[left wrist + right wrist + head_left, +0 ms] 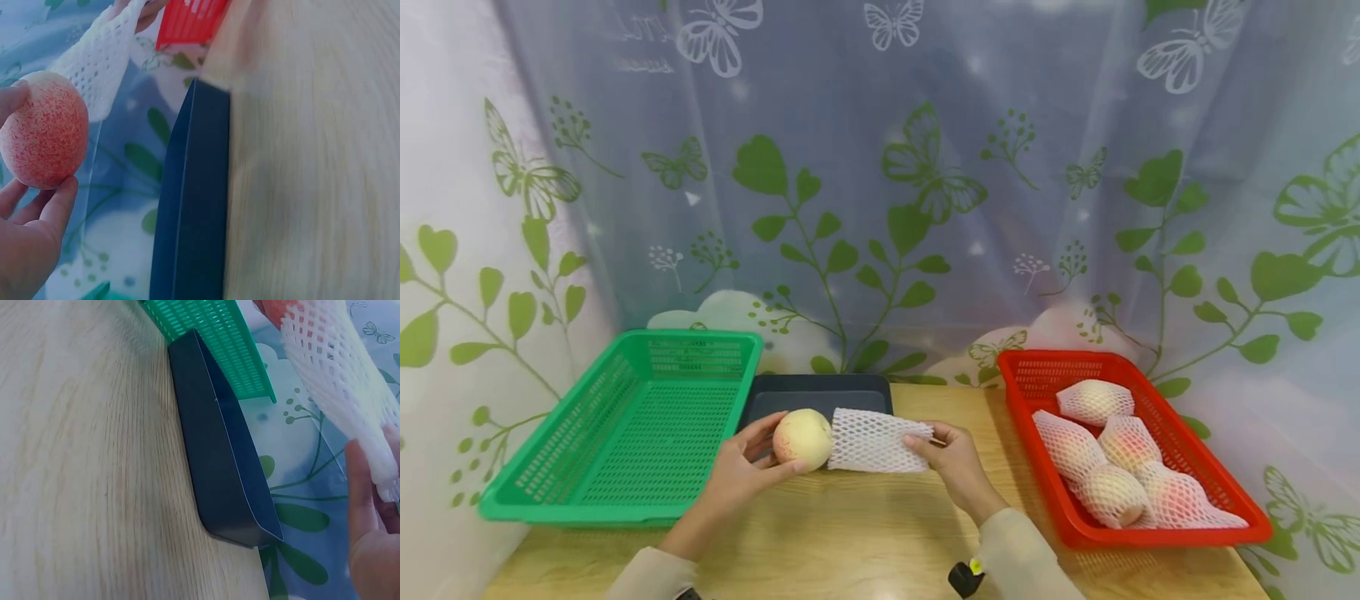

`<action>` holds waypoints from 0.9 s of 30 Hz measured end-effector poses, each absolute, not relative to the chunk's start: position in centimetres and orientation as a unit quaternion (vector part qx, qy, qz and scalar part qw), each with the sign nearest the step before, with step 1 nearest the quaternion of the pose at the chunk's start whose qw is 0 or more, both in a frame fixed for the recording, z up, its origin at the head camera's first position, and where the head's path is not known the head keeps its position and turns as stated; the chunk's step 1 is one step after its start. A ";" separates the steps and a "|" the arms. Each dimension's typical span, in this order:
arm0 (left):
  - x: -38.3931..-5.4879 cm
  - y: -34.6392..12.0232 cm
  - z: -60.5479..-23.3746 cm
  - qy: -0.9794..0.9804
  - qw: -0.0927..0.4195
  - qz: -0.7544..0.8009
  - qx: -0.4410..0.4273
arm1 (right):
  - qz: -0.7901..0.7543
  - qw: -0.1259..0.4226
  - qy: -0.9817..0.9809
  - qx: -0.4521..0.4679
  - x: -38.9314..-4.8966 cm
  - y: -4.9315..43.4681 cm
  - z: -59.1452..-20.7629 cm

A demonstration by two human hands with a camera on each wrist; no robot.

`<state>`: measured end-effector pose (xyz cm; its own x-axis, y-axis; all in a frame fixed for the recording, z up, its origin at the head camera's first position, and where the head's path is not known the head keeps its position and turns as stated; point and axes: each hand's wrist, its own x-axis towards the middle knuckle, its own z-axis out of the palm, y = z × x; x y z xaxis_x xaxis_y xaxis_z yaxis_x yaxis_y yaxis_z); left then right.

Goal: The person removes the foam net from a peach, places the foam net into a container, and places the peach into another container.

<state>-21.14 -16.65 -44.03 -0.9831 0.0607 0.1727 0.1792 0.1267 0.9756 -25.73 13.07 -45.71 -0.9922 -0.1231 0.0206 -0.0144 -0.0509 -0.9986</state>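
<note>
Peach (pixel 801 440): bare, raised above the wooden bench (pixel 850 537), between the two baskets, by the near side of the dark tray (pixel 823 390)
Left hand (pixel 747 467): thumb and fingers curled round the peach from the left, which seems to leave its right side exposed to the net
Right hand (pixel 958 462): pinches the narrow right end of the foam net (pixel 876 442), probably so that the wide end hangs unobstructed
Gap between hands: well apart, peach and foam net lined up between them
Foam net's axis: long, running left to right and nearly level, wide end pointing left at the peach; whether they touch cannot be told
Peach's axis: nearly round, no clear long axis
Green basket (pixel 576 513): left, perhaps set aside to give both hands room
Red basket (pixel 1165 537): right, holding five netted peaches (pixel 1067 446), likewise outside the working middle
</note>
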 end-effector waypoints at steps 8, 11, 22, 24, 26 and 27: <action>-20.8 -21.4 -42.8 -0.789 0.055 -0.609 -0.057 | -0.721 0.027 0.690 -0.053 -27.2 11.8 -45.6; -20.7 -23.3 -42.1 -0.811 0.056 -0.580 -0.047 | -0.721 0.031 0.691 -0.054 -27.5 11.5 -45.2; -21.4 -31.4 -43.1 -0.903 0.054 -0.425 -0.024 | -0.702 0.019 0.710 -0.056 -29.7 10.1 -46.5; -21.5 -32.6 -43.4 -0.913 0.046 -0.404 -0.012 | -0.698 0.018 0.714 -0.056 -30.0 9.8 -46.7; -21.6 -33.4 -43.8 -0.919 0.040 -0.392 -0.001 | -0.693 0.018 0.718 -0.053 -30.4 9.5 -46.8; -21.7 -33.8 -44.0 -0.921 0.039 -0.388 0.003 | -0.693 0.017 0.719 -0.048 -30.5 9.3 -46.9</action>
<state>-21.72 -33.78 -43.97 -0.9970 -0.0351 0.0691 0.0249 0.6988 0.7149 -30.53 9.31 -46.86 -0.9947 -0.0939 0.0421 -0.0455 0.0348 -0.9984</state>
